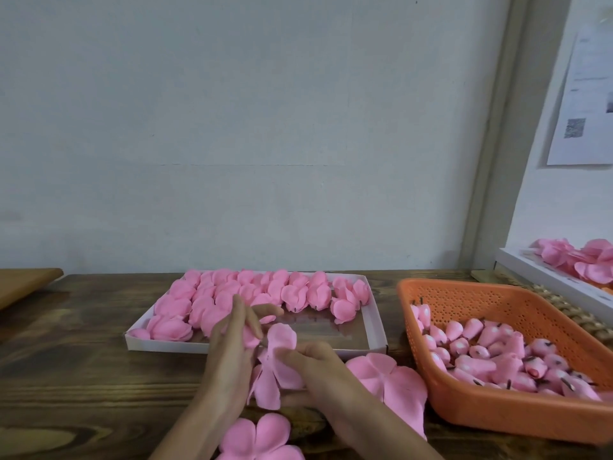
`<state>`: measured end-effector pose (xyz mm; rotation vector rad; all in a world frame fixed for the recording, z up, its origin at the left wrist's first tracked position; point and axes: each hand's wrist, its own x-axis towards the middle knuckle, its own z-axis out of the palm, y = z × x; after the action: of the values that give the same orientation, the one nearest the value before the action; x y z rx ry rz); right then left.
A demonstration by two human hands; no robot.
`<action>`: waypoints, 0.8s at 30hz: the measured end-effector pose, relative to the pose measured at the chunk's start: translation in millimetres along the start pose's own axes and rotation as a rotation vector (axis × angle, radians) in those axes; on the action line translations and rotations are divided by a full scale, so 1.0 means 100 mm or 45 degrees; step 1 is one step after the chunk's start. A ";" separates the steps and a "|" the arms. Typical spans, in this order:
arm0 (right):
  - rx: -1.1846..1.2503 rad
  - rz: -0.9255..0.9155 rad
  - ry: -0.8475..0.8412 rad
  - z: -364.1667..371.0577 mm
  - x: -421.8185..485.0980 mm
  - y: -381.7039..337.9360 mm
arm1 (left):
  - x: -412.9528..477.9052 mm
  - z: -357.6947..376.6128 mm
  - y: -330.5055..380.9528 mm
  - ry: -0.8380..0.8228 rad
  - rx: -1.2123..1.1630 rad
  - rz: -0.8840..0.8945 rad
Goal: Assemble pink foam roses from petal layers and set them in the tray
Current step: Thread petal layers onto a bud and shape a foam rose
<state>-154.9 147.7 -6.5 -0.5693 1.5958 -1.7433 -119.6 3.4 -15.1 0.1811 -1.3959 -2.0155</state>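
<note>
Presently in hand: petal layer, a many-lobed piece of pink foam, held up just before the near wall of the tray
Left hand: fingers fairly straight, thumb pinching a small pink bud against them
Right hand: fingers curled round the petal layer, gripping it from the right
Tray: white, shallow, lying on the counter beyond both hands
Finished roses: packed along the far rows and the left side of the tray; the near-right part of its floor is bare
Basket: orange, perforated, right of the tray, holding many spare buds with dark stems
Loose petals: a pile just right of the right hand; one more flat piece at the near edge
Side tray: far right, white, with further pink petals heaped in it
Done, by judgement: well over half the tray filled
In progress, by judgement: one rose mid-assembly, bud being joined to its layer
Left, by judgement: finish this rose, place it, then fill the bare near-right corner; stock is plentiful
</note>
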 end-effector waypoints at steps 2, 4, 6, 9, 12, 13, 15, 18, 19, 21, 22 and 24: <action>0.004 0.005 -0.004 0.00 0.00 0.00 | -0.02 0.02 -0.02 -0.008 0.080 0.015; 0.031 0.011 0.000 -0.01 0.01 0.00 | -0.03 0.02 -0.04 0.002 0.116 0.027; 0.050 0.001 0.018 -0.02 0.02 -0.02 | -0.02 0.02 -0.05 -0.004 0.111 0.034; 0.061 -0.002 0.043 -0.02 0.02 -0.02 | -0.02 0.02 -0.05 -0.010 0.109 0.040; 0.064 0.016 0.060 -0.03 0.01 -0.02 | -0.02 0.03 -0.06 -0.002 0.113 0.028; 0.061 0.025 0.073 -0.03 0.01 -0.02 | -0.02 0.03 -0.06 -0.002 0.105 0.029; 0.065 0.045 0.112 -0.04 0.03 -0.01 | -0.01 0.02 -0.05 -0.013 0.079 0.039; 0.089 0.055 0.127 -0.07 0.06 0.00 | -0.01 0.02 -0.02 -0.044 0.059 0.056; 0.101 0.057 0.120 -0.07 0.07 0.00 | -0.01 0.03 -0.02 -0.052 0.063 0.062; 0.139 0.061 0.093 -0.06 0.06 0.00 | -0.02 0.03 -0.01 -0.068 0.090 0.068; 0.151 0.052 0.066 -0.05 0.06 0.00 | -0.03 0.03 -0.01 -0.084 0.112 0.076; 0.165 0.029 0.028 -0.05 0.06 0.00 | -0.03 0.03 -0.02 -0.113 0.169 0.111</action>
<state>-162.4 146.0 -8.4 -0.4694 1.4849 -1.8263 -119.3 7.5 -16.2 0.0879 -1.5672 -1.8816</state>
